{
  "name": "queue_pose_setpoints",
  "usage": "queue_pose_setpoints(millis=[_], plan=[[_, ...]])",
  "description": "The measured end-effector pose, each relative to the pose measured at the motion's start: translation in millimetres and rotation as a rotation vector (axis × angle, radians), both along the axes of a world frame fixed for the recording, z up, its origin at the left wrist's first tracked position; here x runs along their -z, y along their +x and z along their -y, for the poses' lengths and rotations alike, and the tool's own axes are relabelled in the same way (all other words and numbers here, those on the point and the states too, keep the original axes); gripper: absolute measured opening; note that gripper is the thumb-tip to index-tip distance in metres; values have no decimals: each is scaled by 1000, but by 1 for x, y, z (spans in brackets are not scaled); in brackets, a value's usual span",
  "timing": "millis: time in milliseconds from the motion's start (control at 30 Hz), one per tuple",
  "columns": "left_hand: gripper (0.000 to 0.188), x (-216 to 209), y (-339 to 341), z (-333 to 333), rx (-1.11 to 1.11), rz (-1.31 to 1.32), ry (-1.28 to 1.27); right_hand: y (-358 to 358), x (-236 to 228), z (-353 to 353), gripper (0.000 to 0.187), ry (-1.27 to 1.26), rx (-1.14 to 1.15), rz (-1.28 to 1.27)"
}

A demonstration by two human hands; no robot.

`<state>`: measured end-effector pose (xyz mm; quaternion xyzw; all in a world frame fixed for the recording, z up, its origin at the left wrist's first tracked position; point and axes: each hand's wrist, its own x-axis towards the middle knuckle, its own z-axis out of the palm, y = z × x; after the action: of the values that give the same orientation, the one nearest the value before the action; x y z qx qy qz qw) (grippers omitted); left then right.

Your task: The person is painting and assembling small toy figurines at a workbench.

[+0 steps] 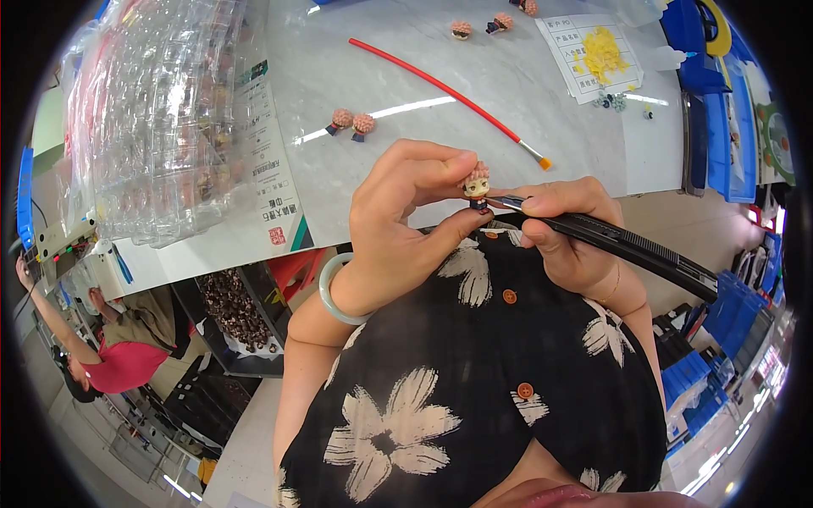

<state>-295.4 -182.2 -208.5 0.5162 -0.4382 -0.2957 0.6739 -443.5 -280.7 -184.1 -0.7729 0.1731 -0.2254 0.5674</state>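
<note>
Between its thumb and fingers, my left hand [394, 224] pinches a small pink-haired figurine [478, 190] upright, its painted face turned toward me. My right hand [580, 224] is closed round a black utility knife [639, 244]. The knife's blade tip lies right beside the figurine's body; whether it touches cannot be made out. Beyond my hands, a red-handled paintbrush [440, 86] with orange bristles lies slantwise on the table [500, 110]. Two more pink-haired figurines [362, 126] lie to the left of the brush.
Stacked clear plastic blister trays [161, 118] fill the left side, beside a printed board [271, 178]. Further figurines [500, 23] lie at the far edge. Yellow scraps [601, 55] sit on a paper label at far right, near blue bins [694, 42]. Another person [118, 364] works at left.
</note>
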Motion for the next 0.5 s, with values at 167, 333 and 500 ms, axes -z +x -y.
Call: queue_pose_setpoints(millis=[167, 333, 500], plan=[[39, 0, 1, -1, 11, -6, -11, -1, 0, 4, 18, -75, -55, -15], [39, -1, 1, -1, 1, 15, 7, -2, 0, 4, 20, -28, -58, -30], [39, 1, 1, -2, -10, 39, 4, -1, 1, 4, 20, -40, -72, -32]])
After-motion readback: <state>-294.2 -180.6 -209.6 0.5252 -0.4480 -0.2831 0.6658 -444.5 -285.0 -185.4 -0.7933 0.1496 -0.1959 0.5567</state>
